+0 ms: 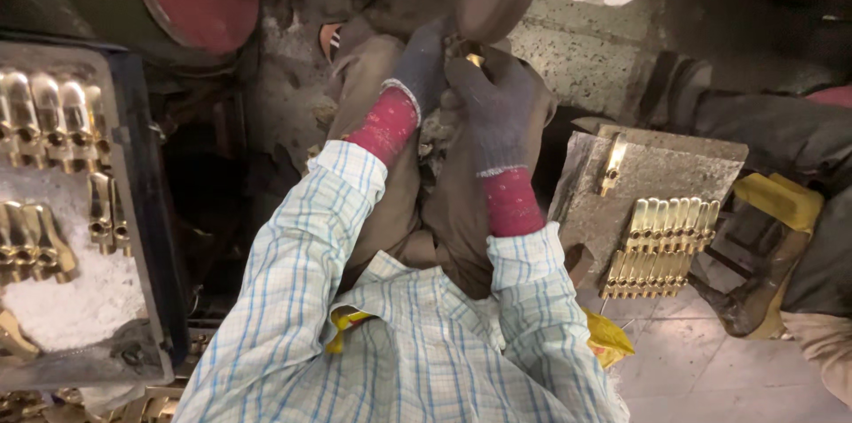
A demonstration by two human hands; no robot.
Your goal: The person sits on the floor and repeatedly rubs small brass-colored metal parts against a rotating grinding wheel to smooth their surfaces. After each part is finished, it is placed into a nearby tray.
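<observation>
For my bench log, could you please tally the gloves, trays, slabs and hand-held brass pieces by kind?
Dark grey knit gloves with red cuffs, on left hand and right hand: 2
Dark metal tray holding white powder: 1
Grey stone slab: 1
Small brass piece at the fingers: 1
Total: 5

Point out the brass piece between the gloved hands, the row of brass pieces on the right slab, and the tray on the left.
brass piece (475,59), head view, its visible tip.
row of brass pieces (661,245), head view, middle of row.
tray (146,210), head view, right rim.
</observation>
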